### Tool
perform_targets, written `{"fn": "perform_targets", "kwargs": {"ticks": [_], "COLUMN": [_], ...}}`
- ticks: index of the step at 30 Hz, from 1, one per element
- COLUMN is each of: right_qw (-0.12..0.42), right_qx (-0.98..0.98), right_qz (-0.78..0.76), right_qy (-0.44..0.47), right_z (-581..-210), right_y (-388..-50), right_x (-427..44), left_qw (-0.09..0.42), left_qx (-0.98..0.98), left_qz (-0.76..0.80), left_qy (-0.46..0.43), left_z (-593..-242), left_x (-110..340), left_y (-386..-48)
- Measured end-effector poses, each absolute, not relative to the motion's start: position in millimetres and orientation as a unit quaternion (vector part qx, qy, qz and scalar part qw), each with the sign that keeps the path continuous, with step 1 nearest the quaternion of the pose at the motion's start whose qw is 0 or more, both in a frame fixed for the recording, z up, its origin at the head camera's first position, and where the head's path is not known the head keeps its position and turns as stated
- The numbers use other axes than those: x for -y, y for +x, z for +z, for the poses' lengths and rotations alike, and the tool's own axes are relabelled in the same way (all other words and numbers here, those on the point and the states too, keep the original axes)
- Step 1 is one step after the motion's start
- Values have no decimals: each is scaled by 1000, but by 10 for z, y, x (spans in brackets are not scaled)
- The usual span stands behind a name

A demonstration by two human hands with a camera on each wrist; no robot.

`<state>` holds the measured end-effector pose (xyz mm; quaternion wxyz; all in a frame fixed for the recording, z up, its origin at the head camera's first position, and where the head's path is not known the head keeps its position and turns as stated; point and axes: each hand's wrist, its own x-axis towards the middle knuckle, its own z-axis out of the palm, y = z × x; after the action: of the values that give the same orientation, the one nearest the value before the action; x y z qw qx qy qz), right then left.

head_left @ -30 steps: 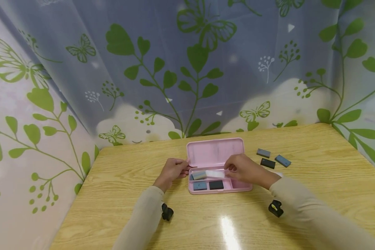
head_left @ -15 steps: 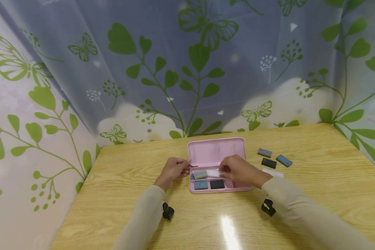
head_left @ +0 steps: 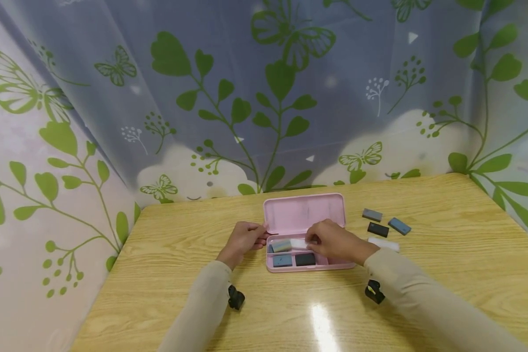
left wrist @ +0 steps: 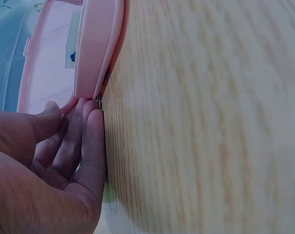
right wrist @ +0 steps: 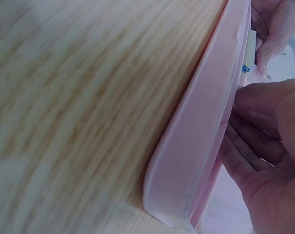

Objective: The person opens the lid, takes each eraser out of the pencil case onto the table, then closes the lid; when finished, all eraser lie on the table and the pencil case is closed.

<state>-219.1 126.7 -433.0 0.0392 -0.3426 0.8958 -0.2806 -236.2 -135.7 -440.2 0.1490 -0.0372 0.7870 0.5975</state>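
A pink case [head_left: 270,267] lies open on the table, lid tilted back behind it. My left hand [head_left: 245,239] holds its left end near the hinge; in the left wrist view, the thumb of the hand [left wrist: 55,161] is by the lid's edge and the fingertips touch the case end. My right hand [head_left: 336,240] reaches into the rear compartment, thumb and fingers bent at the right end of a white block [head_left: 298,244]; its fingertips are partly hidden. A striped block [head_left: 282,245] lies left of it. In front sit a blue block [head_left: 282,260] and a black block [head_left: 305,259].
Right of the case on the wooden table [head_left: 167,278] lie a grey block [head_left: 372,215], a blue block [head_left: 399,226], a black block [head_left: 378,230] and a white block [head_left: 385,244] near my right sleeve. A patterned curtain [head_left: 229,161] stands behind the table.
My right hand has moved left along the rear compartment, to the white block, uncovering the white block on the table. My left hand has stayed at the case's left end.
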Motion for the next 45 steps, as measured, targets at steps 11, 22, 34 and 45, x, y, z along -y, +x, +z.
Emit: {"fn": "perform_targets", "kwargs": {"ticks": [11, 22, 34, 45], "right_qw": [23, 10, -5, -8], "right_qx": [-901, -894, -897, -901], "right_qz": [-263, -272, -282, -286], "right_qy": [-345, -356, -339, -325], "right_z": [-4302, -4243, -4162, -4052], "right_y": [-2163, -2179, -2118, -2056], "right_x": [-1280, -1396, -1532, -1765], "left_qw": [146, 149, 149, 156], "left_qx": [-787, -787, -787, -793], "left_qz": [598, 598, 597, 587], "left_qy": [-40, -39, -36, -53], "left_z": [-4393, -4365, -4368, -4390], "left_x": [1349, 1344, 1345, 1354], "left_y": [-2356, -2369, -2362, -2380]}}
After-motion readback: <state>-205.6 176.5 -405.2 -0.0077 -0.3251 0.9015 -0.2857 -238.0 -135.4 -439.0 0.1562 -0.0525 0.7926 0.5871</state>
